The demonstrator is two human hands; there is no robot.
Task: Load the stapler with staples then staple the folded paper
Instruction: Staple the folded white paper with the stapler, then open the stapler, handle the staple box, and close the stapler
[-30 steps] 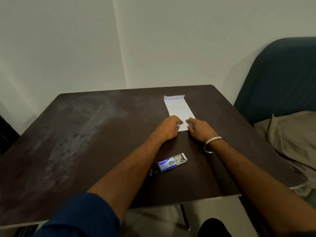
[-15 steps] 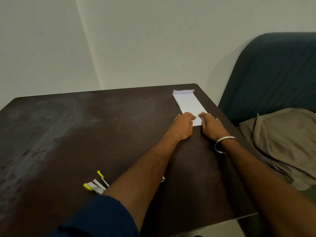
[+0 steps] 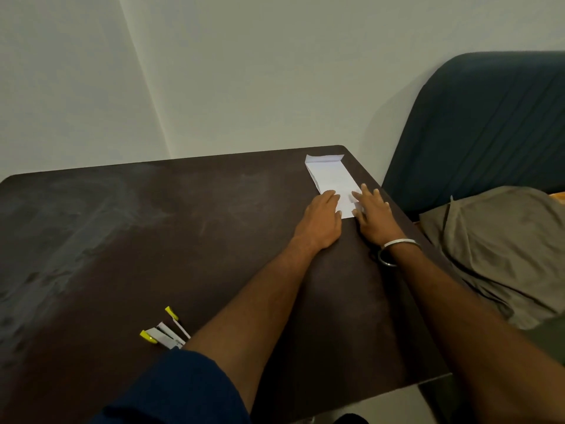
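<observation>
Dark brown laminate fills most of my view: one counter [image 3: 128, 240], scuffed with pale smears on its left half. At its far right corner lies one folded paper [image 3: 331, 179], a long white strip lying flat, with a narrow flap turned over at its far end. I have two hands on its near end. My left hand [image 3: 321, 221] lies palm down with the fingers straight and together, their tips on the paper's near left edge. My right hand [image 3: 374, 215] is likewise flat, fingers straight and slightly spread, pressing the near right corner; neither hand is curled round anything. One metal bangle [image 3: 397, 249] circles my right wrist, and one dark blue sleeve [image 3: 183, 390] covers my left upper arm at the bottom of the view. One stapler [image 3: 163, 332] sits well apart from the paper, near the counter's front edge just left of my left forearm (white with yellow tips, hinged open so that two arms fan out, its rear end hidden behind my arm). I cannot tell whether staples are in it. Beyond the counter's right edge stands one dark blue upholstered seat [image 3: 489, 123], with one olive-brown cloth [image 3: 501, 249] crumpled on it. Behind everything, two pale walls meet in one corner.
</observation>
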